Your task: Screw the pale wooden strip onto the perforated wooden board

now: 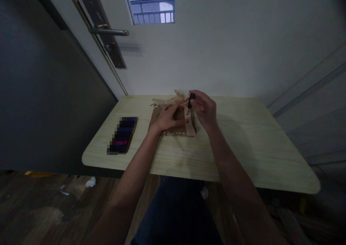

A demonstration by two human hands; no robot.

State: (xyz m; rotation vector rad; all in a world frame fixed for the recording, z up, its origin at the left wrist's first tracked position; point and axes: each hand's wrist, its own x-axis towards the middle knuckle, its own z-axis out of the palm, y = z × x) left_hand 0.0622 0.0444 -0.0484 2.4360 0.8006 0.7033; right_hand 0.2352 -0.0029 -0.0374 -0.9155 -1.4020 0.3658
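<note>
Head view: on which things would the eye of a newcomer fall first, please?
Probably on the right hand, which holds a small black-handled tool over the pale strip on the right side of the cardboard, with the left hand spread over it. Then on the phone on the table's left side, and the bright window near the top.

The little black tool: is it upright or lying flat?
Upright, leaning slightly: the right hand holds the little black tool with its tip pointing down toward the pale strip on the cardboard.
</note>
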